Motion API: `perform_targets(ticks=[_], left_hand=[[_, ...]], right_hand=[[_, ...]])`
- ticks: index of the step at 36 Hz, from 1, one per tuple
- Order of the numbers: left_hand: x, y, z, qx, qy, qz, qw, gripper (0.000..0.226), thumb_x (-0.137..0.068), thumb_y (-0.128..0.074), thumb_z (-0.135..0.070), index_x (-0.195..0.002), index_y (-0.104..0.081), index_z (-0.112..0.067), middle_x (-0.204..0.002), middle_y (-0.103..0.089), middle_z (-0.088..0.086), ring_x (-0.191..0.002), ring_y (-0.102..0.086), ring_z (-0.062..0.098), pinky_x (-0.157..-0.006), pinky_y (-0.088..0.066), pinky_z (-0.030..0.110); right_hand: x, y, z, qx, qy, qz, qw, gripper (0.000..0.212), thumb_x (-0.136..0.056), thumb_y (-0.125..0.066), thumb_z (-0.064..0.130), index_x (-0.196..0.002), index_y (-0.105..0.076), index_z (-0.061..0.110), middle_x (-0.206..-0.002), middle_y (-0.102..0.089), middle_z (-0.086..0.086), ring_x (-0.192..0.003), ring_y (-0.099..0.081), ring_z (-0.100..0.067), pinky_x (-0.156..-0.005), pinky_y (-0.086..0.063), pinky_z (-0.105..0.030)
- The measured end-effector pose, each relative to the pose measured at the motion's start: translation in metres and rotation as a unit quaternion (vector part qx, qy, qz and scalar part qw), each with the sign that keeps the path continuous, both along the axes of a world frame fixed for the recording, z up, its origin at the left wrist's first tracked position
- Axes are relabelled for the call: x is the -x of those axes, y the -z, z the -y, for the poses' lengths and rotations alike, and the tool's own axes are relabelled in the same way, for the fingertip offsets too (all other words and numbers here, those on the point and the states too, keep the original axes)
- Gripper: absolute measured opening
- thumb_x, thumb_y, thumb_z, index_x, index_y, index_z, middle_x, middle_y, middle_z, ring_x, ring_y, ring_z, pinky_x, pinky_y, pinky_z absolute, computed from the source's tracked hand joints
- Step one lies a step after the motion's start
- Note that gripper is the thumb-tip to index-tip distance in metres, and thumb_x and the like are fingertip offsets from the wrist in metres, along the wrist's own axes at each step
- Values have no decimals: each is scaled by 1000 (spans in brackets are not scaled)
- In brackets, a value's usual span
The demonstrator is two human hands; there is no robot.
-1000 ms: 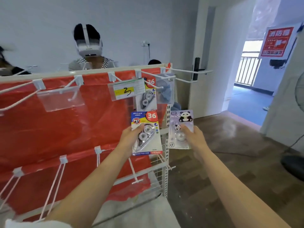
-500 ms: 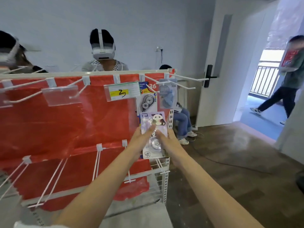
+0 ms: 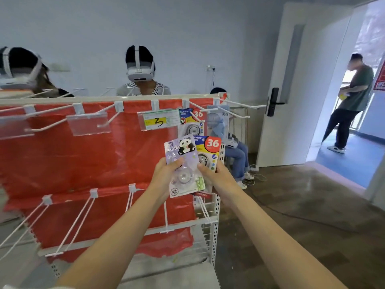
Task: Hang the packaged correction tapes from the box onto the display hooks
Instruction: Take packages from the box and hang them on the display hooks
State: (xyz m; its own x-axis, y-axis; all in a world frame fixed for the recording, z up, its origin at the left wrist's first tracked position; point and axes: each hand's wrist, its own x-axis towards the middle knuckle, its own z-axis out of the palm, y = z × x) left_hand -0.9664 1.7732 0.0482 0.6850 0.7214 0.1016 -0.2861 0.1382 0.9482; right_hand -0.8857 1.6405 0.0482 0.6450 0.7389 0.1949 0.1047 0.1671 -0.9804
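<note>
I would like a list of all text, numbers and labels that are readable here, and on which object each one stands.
"PANDA": purple panda pack, gripped by the left hand.
"36": yellow and blue pack behind it, at the right hand.
"36": hung pack on the top hook row.
"30m": pale blue hung pack.
Handwritten "3": price tag.
"SMOOTH": red strip under the held packs.
Red door sign, smaller print: unreadable.

Two tape packs in hands
</note>
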Motion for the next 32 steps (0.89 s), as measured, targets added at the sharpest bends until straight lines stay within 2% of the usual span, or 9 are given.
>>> perform_targets(ticks=[2, 6, 8, 11, 14, 23, 27, 29, 32], left_hand=[[2, -1, -2, 8, -1, 10, 1000, 9, -88, -61, -5, -85, -55, -11, -74, -65, 4, -64, -65, 16, -60, -52, 29], [9, -1, -15, 23, -17, 21, 999, 12, -87, -64, -8, -95, -56, -11, -94, -65, 12, -86, -62, 29, -86, -49, 51], [13, 0, -22, 18, -31, 10, 999, 12, -86, -66, -9, -92, -56, -12, -92, -65, 10, -88, -61, 29, -93, -45, 55], [18, 0, -25, 2, -21, 7, 1000, 13, -86, -66, -7, -95, -59, -12, -90, -67, 7, -87, -62, 27, -94, -46, 50], [19, -1, -22, -29, -13, 4, 1000, 15, -84, -67, -6, -97, -62, -12, -93, -69, 6, -92, -64, 28, -91, -49, 45], [21, 4, -22, -39, -9, -18, 999, 20, -81, -70, -5, -99, -64, -10, -103, -71, 12, -95, -66, 30, -95, -49, 50], [20, 2, -25, -31, -16, -20, 999, 21, -81, -69, -3, -100, -64, -11, -105, -70, 12, -98, -66, 31, -96, -49, 50], [21, 1, -27, -28, -16, -19, 999, 21, -81, -69, -3, -100, -66, -12, -105, -71, 14, -101, -65, 35, -96, -49, 52], [23, 0, -29, -31, -21, -32, 999, 18, -82, -69, -3, -97, -68, -13, -106, -70, 16, -105, -63, 39, -96, -48, 55]], right_hand=[[0, -3, 2, -1, -10, 16, 1000, 30, -92, -61, 22, -120, -55, 28, -122, -66, 2, -114, -62, -19, -103, -46, -47], [-4, -14, 4, 4, 53, 101, 993, 26, -91, -63, 21, -116, -57, 30, -120, -66, 3, -112, -61, -17, -102, -46, -47], [-8, -20, 4, 10, 86, 143, 986, 28, -89, -66, 26, -116, -59, 28, -118, -66, 4, -111, -61, -16, -101, -46, -48], [-12, -30, 3, 22, 111, 181, 977, 22, -88, -66, 29, -108, -60, 23, -111, -68, 0, -105, -63, -19, -96, -48, -49], [-18, -33, -3, 25, 146, 175, 973, 30, -88, -66, 33, -106, -59, 10, -108, -65, -17, -101, -61, -33, -92, -47, -56], [-26, -18, -5, 15, 164, 141, 976, 29, -82, -64, 47, -105, -62, 31, -107, -69, 6, -102, -64, -17, -93, -50, -51], [-27, -26, -11, 34, 161, 149, 975, 13, -87, -61, 44, -98, -57, 40, -111, -67, 8, -105, -63, -17, -94, -50, -50], [-27, -31, -16, 54, 146, 149, 977, 11, -93, -57, 37, -102, -53, 35, -116, -64, 5, -109, -61, -20, -97, -48, -47], [-30, -30, -21, 114, 145, 178, 967, 28, -94, -54, 40, -112, -50, 18, -118, -62, -5, -108, -60, -27, -96, -47, -50]])
